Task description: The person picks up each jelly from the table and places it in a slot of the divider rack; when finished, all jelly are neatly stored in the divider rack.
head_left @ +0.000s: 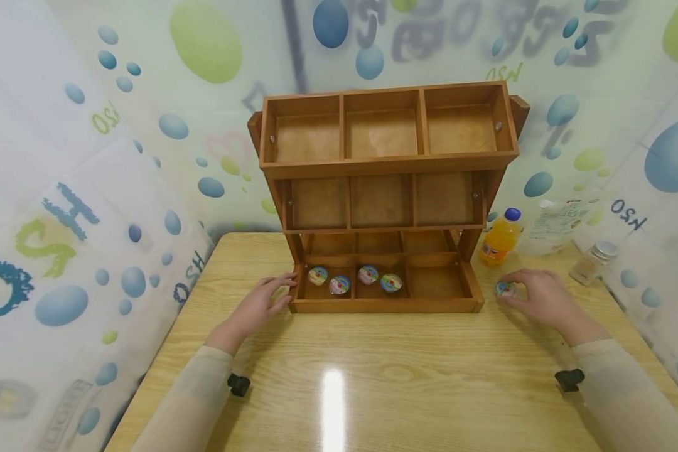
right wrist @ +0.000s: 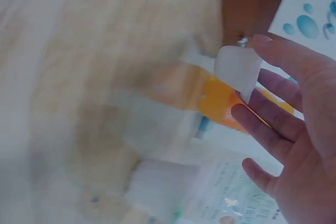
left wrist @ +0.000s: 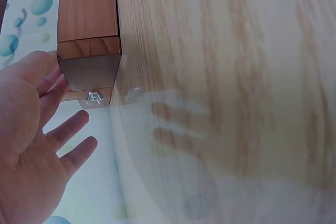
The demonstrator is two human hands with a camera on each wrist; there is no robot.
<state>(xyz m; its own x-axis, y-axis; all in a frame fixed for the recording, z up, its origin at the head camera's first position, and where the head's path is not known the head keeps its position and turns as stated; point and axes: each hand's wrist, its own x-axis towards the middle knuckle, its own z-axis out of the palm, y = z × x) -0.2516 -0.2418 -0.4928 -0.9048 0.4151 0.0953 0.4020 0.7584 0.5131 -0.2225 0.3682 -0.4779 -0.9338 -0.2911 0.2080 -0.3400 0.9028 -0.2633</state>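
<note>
My right hand pinches a small snack cup with a colourful lid, just right of the wooden shelf rack. In the right wrist view the cup shows a plain white body between thumb and fingers. My left hand is at the left end of the rack's bottom tray, its fingers loosely extended and touching the wood. Two similar cups sit in the tray's left compartment, and two more cups are in the middle one. Nothing lies in the right compartment.
The rack's upper tiers rise behind the bottom tray. Behind my right hand stand an orange drink bottle, a whitish pouch and a lidded jar. Patterned curtains surround the wooden table.
</note>
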